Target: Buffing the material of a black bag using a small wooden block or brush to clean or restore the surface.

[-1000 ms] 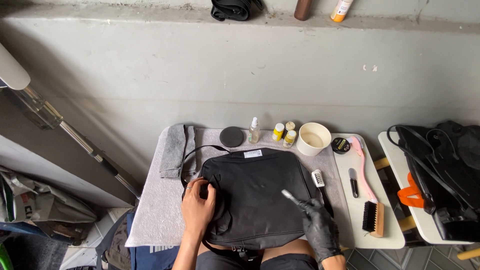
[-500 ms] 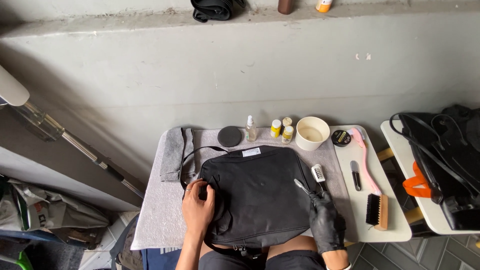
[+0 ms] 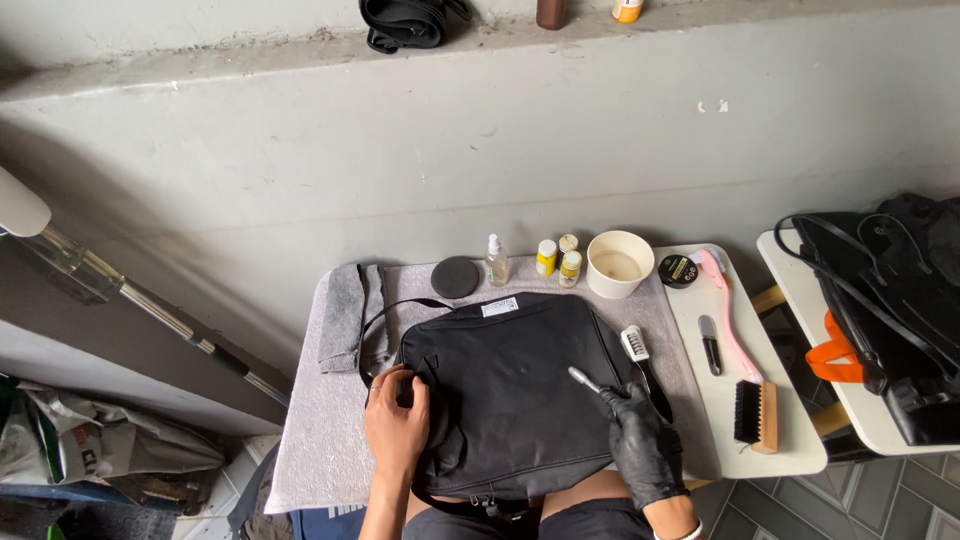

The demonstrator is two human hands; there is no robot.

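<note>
A black fabric bag (image 3: 515,385) lies flat on a grey cloth-covered table (image 3: 310,440). My bare left hand (image 3: 395,420) rests on the bag's left edge, fingers spread, pressing it down. My right hand (image 3: 645,445), in a black glove, grips a small tool with a grey tip (image 3: 583,379) that touches the bag's right side. A small white-headed brush (image 3: 635,343) lies just beyond the right hand.
Behind the bag stand a round black pad (image 3: 455,276), a clear spray bottle (image 3: 496,261), small yellow bottles (image 3: 558,258) and a white cup (image 3: 619,264). On the white board lie a pink brush (image 3: 728,310) and a wooden brush (image 3: 756,413). Another black bag (image 3: 890,300) sits right.
The view has shifted a little. My right hand with the tool has moved slightly right and nearer along the bag's right side. My left hand stays on the bag's left edge.
</note>
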